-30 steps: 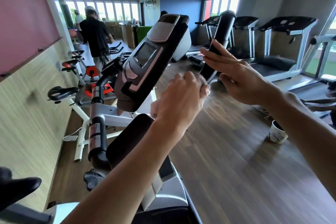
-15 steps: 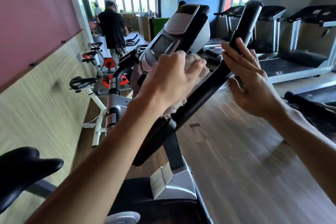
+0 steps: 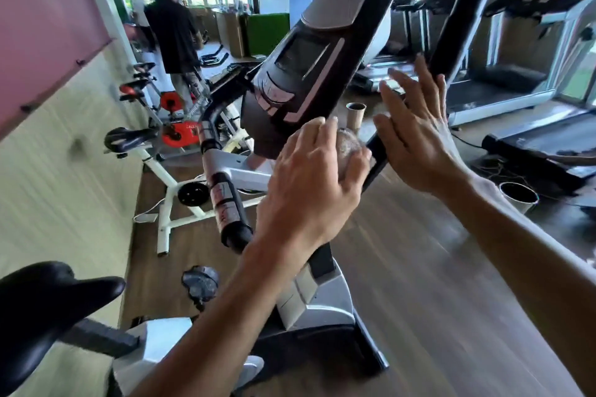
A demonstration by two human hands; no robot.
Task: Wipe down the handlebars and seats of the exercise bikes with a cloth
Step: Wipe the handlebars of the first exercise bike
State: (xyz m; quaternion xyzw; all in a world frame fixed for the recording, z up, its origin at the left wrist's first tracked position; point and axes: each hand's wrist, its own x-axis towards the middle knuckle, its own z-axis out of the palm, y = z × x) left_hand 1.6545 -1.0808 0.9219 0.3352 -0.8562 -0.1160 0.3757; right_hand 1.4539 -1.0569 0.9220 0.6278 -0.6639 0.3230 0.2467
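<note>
My left hand [image 3: 314, 177] grips a balled grey cloth [image 3: 347, 145] against the lower part of the bike's right black handlebar [image 3: 464, 13], just below the console [image 3: 309, 61]. My right hand [image 3: 416, 135] lies with straight fingers against the same bar a little higher up, on its right side. The left handlebar [image 3: 222, 190] runs down to the left of my left wrist. The black seat [image 3: 42, 303] of this bike sits at the bottom left.
Spin bikes [image 3: 174, 135] stand along the left wall, and a person [image 3: 174, 39] stands among them further back. Treadmills [image 3: 516, 74] fill the right side. A cardboard tube [image 3: 355, 114] and a pale cup [image 3: 519, 198] stand on the wooden floor.
My left hand with the cloth has slid down the right handlebar toward its base. My right hand has moved slightly lower on the bar. The view has shifted closer to the bike.
</note>
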